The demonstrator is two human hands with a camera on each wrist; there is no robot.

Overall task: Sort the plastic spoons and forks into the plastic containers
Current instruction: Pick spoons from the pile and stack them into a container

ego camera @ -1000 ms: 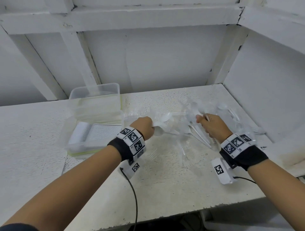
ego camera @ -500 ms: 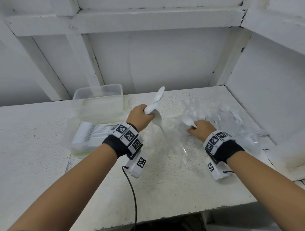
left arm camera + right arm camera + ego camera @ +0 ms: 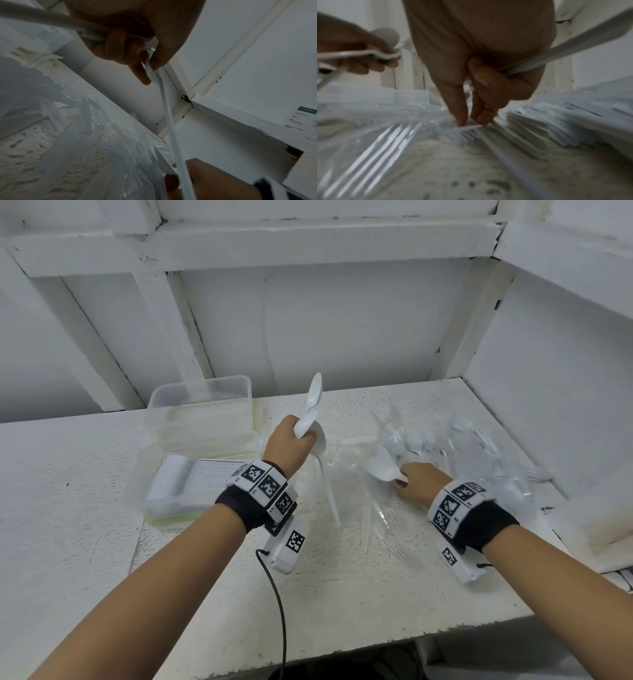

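While lying at far left on the white table [image 3: 102, 559], two clear containers [image 3: 200, 412], one behind the other: rear one tall and open-topped, front one [image 3: 154, 484] low, with a neat row of white cutlery inside, type too blurred to tell. Just right of them, left hand [image 3: 286, 445] raised above the table, fingers curled tight round several white spoons [image 3: 313, 402]; one bowl pointing up past the knuckles, handles hanging down below the fist. Same grip from the left wrist view: left hand [image 3: 130, 40] closed on the handles, thumb and forefinger pinching one spoon [image 3: 168, 115] that runs downward. Further right, low on the table, right hand [image 3: 416, 482] among the pile [image 3: 445, 446] of loose clear and white spoons and forks, holding a white spoon [image 3: 383, 469] with its bowl sticking out to the left. From the right wrist view, right hand [image 3: 479, 67] with the outer fingers curled round a white handle [image 3: 573, 44], thumb and forefinger reaching down and touching a clear piece in the heap [image 3: 471, 127]; whether already pinched, cannot tell through the blur. Clear forks [image 3: 376, 148] spread flat on the table near this hand. Black bands with square printed markers on both wrists [image 3: 263, 494], a black cable [image 3: 277, 611] hanging from the left one.
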